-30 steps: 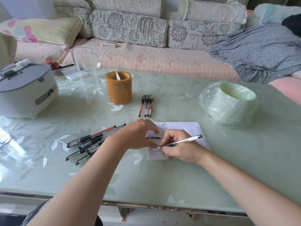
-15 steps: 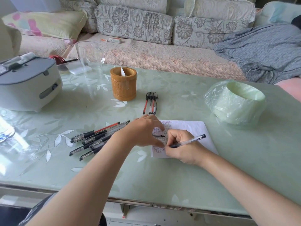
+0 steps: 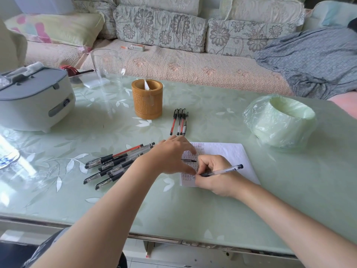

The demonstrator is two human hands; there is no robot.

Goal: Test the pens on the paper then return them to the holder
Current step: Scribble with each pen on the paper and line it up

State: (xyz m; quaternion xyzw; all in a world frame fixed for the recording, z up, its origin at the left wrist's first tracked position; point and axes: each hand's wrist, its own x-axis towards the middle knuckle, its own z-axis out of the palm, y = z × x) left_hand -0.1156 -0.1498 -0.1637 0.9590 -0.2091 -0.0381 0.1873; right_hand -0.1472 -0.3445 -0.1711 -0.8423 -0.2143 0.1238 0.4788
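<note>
My right hand (image 3: 212,175) grips a clear pen (image 3: 224,171) and its tip touches the white paper (image 3: 228,157), which carries rows of small written marks. My left hand (image 3: 172,155) rests on the paper's left part with fingers spread, holding it flat. A black pen cap (image 3: 190,160) lies on the paper between the hands. A loose pile of several pens (image 3: 116,163) lies to the left of my left forearm. A second neat group of pens (image 3: 179,121) lies beyond the paper. The brown cylindrical holder (image 3: 146,102) stands upright behind them.
A white and grey appliance (image 3: 32,99) sits at the table's left. A clear glass vessel (image 3: 108,66) stands at the back. A green roll wrapped in plastic (image 3: 282,120) sits at the right. A sofa with cushions runs behind the table.
The hands stay on the paper; the right hand's pen has shifted slightly lower on the sheet. The camera view has moved a little.
</note>
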